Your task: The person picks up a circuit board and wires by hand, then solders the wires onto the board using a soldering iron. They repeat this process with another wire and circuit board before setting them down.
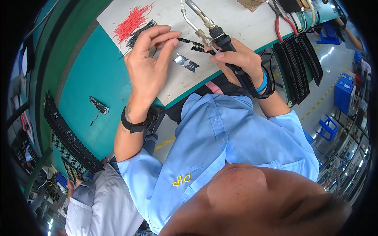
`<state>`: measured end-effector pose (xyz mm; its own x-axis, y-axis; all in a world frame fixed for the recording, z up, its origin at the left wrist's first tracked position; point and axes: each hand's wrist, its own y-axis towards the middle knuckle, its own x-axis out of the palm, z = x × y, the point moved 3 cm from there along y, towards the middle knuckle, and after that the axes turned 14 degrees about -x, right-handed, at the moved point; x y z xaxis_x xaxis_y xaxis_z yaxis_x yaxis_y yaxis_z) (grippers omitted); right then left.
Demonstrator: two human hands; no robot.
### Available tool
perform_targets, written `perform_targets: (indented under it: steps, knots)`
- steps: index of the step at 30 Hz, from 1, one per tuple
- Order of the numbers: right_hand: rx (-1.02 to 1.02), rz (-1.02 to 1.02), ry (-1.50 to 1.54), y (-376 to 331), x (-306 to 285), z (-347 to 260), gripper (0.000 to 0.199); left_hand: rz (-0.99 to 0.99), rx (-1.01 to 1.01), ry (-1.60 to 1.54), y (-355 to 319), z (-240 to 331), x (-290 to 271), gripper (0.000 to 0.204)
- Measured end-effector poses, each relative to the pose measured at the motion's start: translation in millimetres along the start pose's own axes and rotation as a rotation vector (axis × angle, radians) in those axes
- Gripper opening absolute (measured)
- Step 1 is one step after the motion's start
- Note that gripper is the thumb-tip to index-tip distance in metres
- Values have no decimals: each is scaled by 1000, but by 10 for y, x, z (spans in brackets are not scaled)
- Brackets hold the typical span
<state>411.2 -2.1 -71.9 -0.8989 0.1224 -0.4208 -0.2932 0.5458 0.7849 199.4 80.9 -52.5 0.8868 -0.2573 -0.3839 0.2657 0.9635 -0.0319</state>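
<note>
My right hand (245, 59) is closed around the black handle of a soldering iron (225, 42), its metal barrel pointing up and away, with a thin bent metal tube beside it. Thumb and forefinger of my left hand (149, 63) pinch at the left end of a narrow black part (191, 42). A second black piece (202, 50) lies just below it and reaches the right fingers; whether the two are joined I cannot tell. Nearer me, a shiny metal plate with dark ends (186, 63) rests on the white board (218, 11).
Bundles of red wires (132, 23) and black wires (141, 33) lie beyond my left hand. Red-handled pliers (284, 23) are at the far right. A small circuit board (98, 105) sits on the green table (84, 78). Black strips (73, 133) line the left edge; a person in white (102, 200) works nearby.
</note>
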Motion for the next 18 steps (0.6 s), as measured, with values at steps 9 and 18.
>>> perform_targets:
  steps: [9,18]
  knots:
    - [-62,-24,-4,-6,17,23,52,-193,-71,-183,46,-51,12,50]
    - [-50,-7,-13,-6,50,29,49,-293,-236,-443,42,-83,12,58]
